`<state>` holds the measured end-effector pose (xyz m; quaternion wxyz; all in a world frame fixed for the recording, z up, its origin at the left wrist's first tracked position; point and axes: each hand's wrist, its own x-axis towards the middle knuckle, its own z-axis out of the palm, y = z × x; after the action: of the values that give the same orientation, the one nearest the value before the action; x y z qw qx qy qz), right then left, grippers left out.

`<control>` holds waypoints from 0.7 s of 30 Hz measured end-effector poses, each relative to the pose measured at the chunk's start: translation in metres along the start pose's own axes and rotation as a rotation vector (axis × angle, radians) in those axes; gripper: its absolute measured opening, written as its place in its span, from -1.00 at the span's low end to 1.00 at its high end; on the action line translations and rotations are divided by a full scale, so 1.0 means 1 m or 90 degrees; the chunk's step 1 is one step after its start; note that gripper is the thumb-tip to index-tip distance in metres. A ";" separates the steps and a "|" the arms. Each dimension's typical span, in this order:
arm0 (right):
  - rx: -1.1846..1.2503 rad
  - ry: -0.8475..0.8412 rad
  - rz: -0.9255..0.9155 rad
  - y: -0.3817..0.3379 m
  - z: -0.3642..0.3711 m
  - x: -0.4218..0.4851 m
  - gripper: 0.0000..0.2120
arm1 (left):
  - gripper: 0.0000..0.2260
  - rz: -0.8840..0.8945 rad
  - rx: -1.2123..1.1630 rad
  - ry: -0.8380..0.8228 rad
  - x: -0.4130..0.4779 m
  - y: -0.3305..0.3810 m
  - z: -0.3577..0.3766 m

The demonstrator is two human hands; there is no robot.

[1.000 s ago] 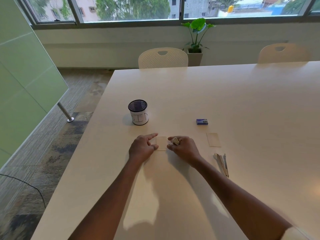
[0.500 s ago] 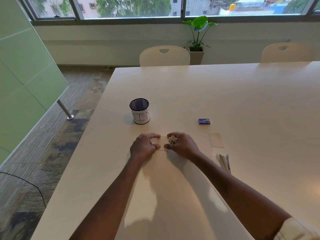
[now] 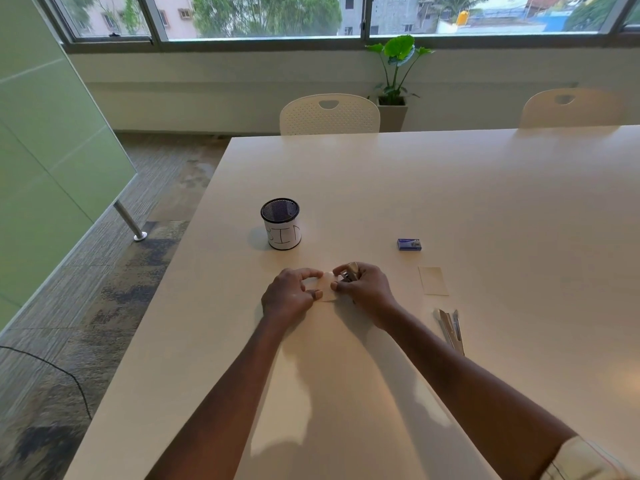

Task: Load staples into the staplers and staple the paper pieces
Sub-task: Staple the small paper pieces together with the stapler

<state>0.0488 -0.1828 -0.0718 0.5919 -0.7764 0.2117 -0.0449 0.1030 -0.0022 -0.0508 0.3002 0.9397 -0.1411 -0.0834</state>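
A small cream paper piece [image 3: 327, 287] is pinched between both hands just above the white table [image 3: 450, 188]. My left hand [image 3: 289, 297] grips its left edge with thumb and forefinger. My right hand [image 3: 363, 289] is closed around a small metal stapler [image 3: 349, 271] at the paper's right edge. A second paper piece [image 3: 433, 280] lies flat to the right. A second metal stapler [image 3: 450, 329] lies opened out on the table near my right forearm. A small blue staple box [image 3: 409, 244] sits beyond the right hand.
A black mesh cup [image 3: 281, 223] with a white label stands left of the hands. Two cream chairs [image 3: 329, 114] are at the far table edge, with a potted plant [image 3: 394, 71] by the window. The table's left edge drops to carpeted floor.
Both hands have closed in on the paper piece and lifted it slightly. The stapler in my right hand has come up against the paper's right edge.
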 end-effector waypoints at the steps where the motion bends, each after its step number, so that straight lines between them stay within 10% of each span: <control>1: 0.013 0.002 0.003 0.000 0.000 -0.001 -0.81 | -0.58 -0.002 -0.009 0.004 0.000 -0.001 0.001; 11: 0.148 -0.054 -0.032 -0.003 -0.016 -0.029 -0.79 | -0.63 -0.049 -0.464 0.003 -0.028 -0.015 -0.002; 21: 0.137 -0.068 -0.098 -0.010 -0.034 -0.077 -0.78 | -0.62 0.027 -0.365 0.021 -0.069 0.007 -0.010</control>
<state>-0.0295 -0.1818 -0.0386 0.6767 -0.7239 0.1140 -0.0709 0.0383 0.0197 -0.0332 0.5574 0.8146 -0.1267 -0.0981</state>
